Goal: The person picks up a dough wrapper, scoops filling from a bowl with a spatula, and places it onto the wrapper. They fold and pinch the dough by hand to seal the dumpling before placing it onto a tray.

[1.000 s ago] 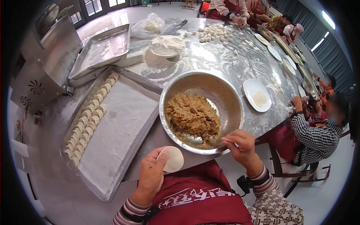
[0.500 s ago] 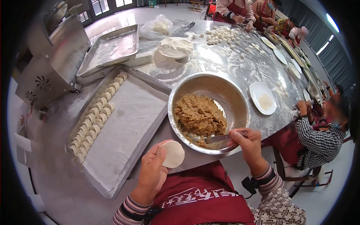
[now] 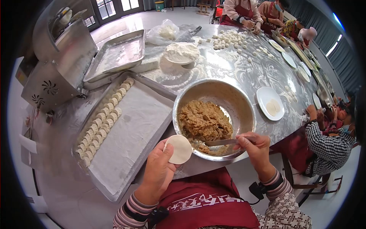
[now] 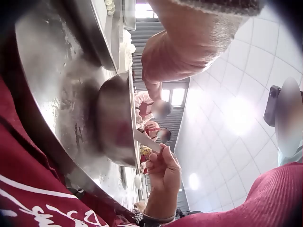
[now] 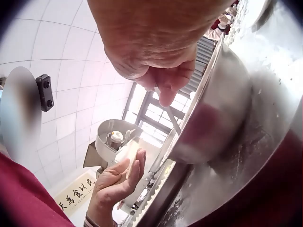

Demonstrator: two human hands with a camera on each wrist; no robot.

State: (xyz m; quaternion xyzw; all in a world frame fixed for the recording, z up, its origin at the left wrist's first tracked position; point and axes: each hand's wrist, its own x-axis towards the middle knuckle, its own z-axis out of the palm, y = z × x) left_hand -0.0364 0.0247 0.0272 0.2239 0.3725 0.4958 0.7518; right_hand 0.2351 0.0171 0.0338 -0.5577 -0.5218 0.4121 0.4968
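Between thumb and fingers, my left hand (image 3: 158,168) holds a round dumpling wrapper (image 3: 179,149) up by the near left rim of the steel bowl (image 3: 248,99). Brown minced filling (image 3: 206,120) is heaped on the bowl's left side. My right hand (image 3: 256,152) grips a flat metal spatula (image 3: 221,142) over the near right rim, its blade reaching to the filling's lower edge. In the left wrist view the spatula (image 4: 147,141) slants over the rim into the bowl (image 4: 113,120). The right wrist view shows the wrapper (image 5: 132,164) edge-on in my left hand (image 5: 116,182).
Left of the bowl, a lined tray (image 3: 133,129) bears rows of dumplings (image 3: 101,126). Behind are an empty metal tray (image 3: 118,53), a plate of flour (image 3: 181,52) and dough pieces (image 3: 228,40). A white plate (image 3: 270,103) with wrappers stands right. Other people work around the table.
My right hand has brought the spatula blade into view and against the filling's lower edge. The left hand with the wrapper is now closer to the bowl. The head view has shifted slightly.
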